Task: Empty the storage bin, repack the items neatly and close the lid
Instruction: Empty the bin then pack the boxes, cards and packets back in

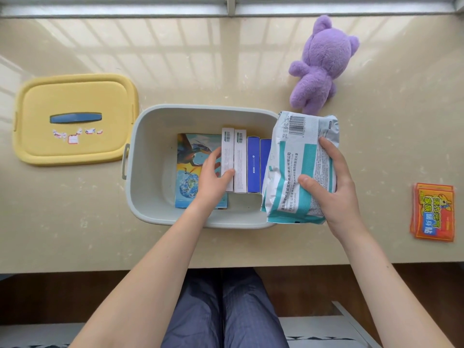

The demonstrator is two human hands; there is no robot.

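On the pale counter (226,71), the grey bin (150,136) sits before you. Your left hand (213,177) lies loosely open inside it against the white boxes (233,159); your right hand (334,187) grips the wipes pack (293,156) over its right rim. The yellow lid (75,96) lies left of the bin.

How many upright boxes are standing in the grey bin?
4: two white boxes beside the left hand, then two blue boxes rightward; the rightmost is partly hidden by the pack, which could conceal more.
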